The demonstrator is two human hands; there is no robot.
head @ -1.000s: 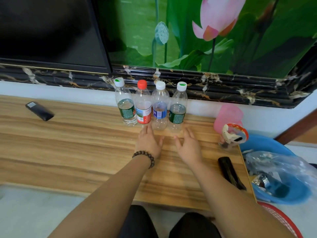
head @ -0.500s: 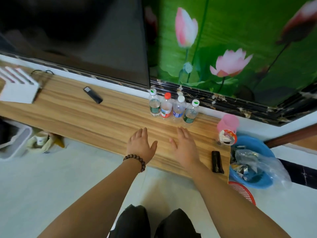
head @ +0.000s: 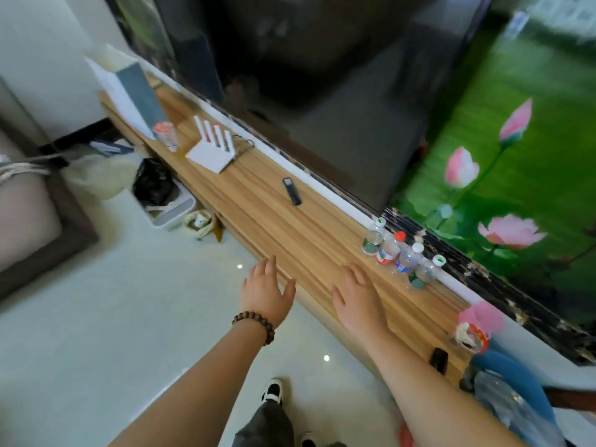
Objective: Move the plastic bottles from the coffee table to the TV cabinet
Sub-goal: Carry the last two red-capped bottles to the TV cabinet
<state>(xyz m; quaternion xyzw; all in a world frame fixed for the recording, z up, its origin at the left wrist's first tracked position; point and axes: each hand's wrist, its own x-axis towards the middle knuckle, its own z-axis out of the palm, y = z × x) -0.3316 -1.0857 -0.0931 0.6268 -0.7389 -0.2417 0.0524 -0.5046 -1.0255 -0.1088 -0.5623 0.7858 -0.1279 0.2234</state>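
beyond both empty hands (head: 358, 296), bottles (head: 400, 253)

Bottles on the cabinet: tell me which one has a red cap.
The second bottle from the left in the row of four; its cap is red, while the other three caps are white or white-green.

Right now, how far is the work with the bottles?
Done: four plastic bottles stand in a row on the wooden TV cabinet, near the wall. In hand: nothing; the left hand and right hand are open and empty. Left: the coffee table is out of view, so I cannot tell whether more bottles wait there.
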